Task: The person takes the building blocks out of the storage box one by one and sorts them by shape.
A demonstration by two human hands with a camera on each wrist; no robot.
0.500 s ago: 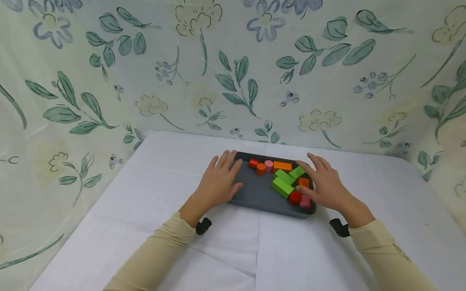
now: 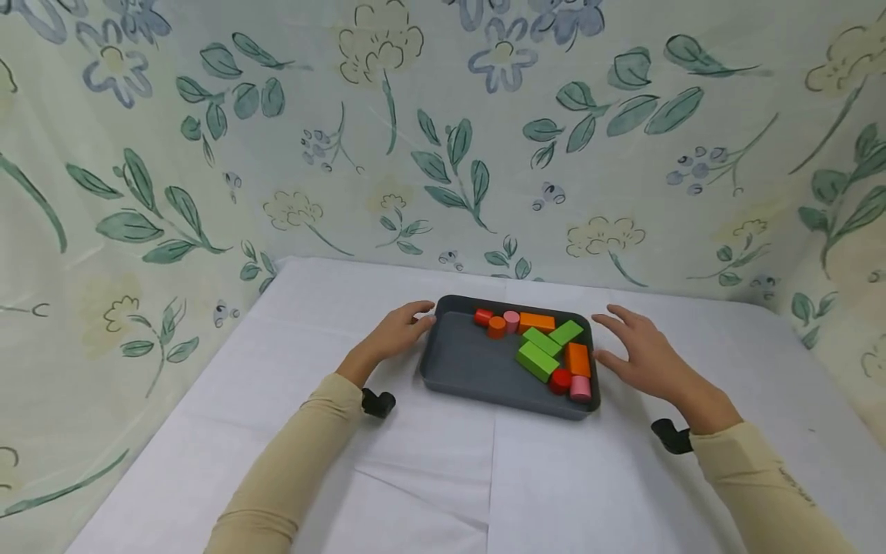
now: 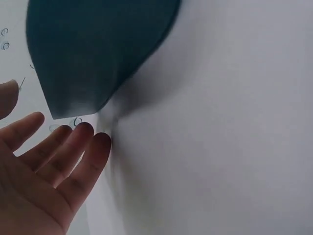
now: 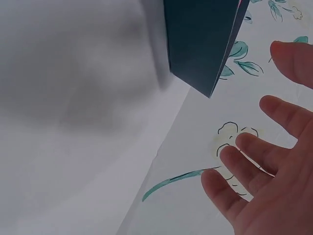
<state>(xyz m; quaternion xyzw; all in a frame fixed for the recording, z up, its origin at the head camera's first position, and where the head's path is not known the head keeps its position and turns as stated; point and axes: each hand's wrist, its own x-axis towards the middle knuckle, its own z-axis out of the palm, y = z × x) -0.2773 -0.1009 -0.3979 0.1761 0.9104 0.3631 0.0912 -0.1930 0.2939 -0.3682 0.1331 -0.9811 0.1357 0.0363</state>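
A dark grey tray (image 2: pixel 457 388) lies on the white cloth, its outer wall also filling the top of both wrist views. Toward its right side sit several blocks: a green block (image 2: pixel 537 361), an orange block (image 2: pixel 577 360), a red cylinder (image 2: pixel 560 381) and a pink cylinder (image 2: pixel 580 388) among them. My left hand (image 2: pixel 396 332) is beside the tray's left end, fingers extended toward the rim and holding nothing. Off the right end, my right hand (image 2: pixel 645 355) has its fingers spread, a small gap from the tray in the right wrist view.
A white cloth (image 2: pixel 408 469) covers the table around the tray. Behind it hangs a floral curtain (image 2: pixel 388 177), which also runs down the left and right sides. Each wrist carries a black camera mount (image 2: pixel 378 402).
Both hands have moved outward from above the tray, the left hand to the left and the right hand to the right. The tray and blocks look unmoved.
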